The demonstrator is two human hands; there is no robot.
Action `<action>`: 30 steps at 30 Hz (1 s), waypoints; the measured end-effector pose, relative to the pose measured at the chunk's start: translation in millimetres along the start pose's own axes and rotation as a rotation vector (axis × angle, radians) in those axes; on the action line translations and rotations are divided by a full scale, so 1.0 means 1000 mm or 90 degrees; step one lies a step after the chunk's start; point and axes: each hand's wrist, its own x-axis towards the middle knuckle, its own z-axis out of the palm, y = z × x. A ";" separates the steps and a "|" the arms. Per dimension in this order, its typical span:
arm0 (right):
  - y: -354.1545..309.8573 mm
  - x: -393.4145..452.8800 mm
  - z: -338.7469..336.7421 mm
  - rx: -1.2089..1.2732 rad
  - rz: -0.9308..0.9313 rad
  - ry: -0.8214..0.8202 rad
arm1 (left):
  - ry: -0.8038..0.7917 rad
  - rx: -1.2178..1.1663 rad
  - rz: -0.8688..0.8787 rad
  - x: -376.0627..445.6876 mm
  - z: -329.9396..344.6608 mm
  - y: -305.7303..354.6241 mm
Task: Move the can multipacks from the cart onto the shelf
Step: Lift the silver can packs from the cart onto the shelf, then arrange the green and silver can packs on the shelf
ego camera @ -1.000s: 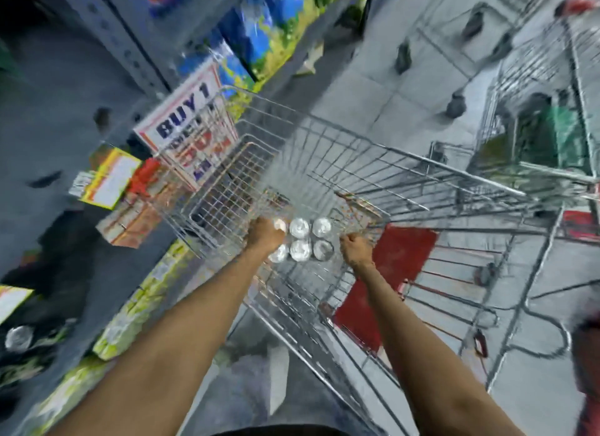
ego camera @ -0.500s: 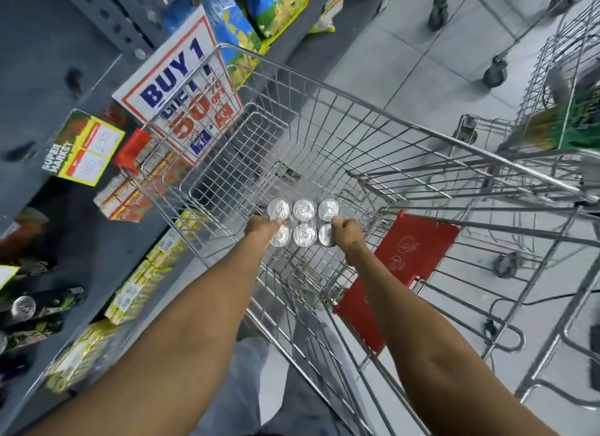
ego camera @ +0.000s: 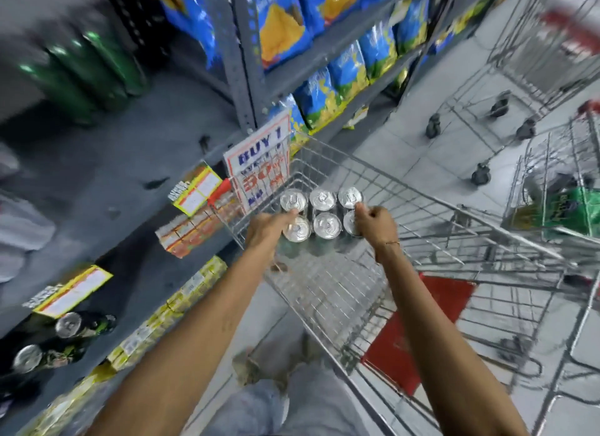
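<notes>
From the head camera, the six-can multipack [ego camera: 319, 213] sits between the two hands, up at the level of the cart's [ego camera: 383, 182] front rim — three cans across, two deep, its long axis running from hand to hand. The left hand [ego camera: 266, 229] is pressed against the left end, fingers reaching over the near-left can; the right hand [ego camera: 376, 223] is curled around the right end, fingertips on the can tops. Both look equally near, one per end. The grey shelf [ego camera: 130, 163] lies to the left — so the coming move, I'd judge, is a sideways carry leftward, the left end leading.
</notes>
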 end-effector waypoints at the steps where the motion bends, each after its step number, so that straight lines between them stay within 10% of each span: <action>1: -0.022 -0.005 -0.001 -0.007 -0.031 0.011 | 0.002 -0.038 0.038 -0.005 -0.017 0.009; 13: -0.249 -0.069 0.057 0.054 -0.315 -0.125 | 0.203 -0.219 0.238 -0.056 -0.217 0.073; 30: -0.357 -0.032 0.187 -0.045 -0.374 -0.292 | 0.403 -0.280 0.127 0.011 -0.287 0.095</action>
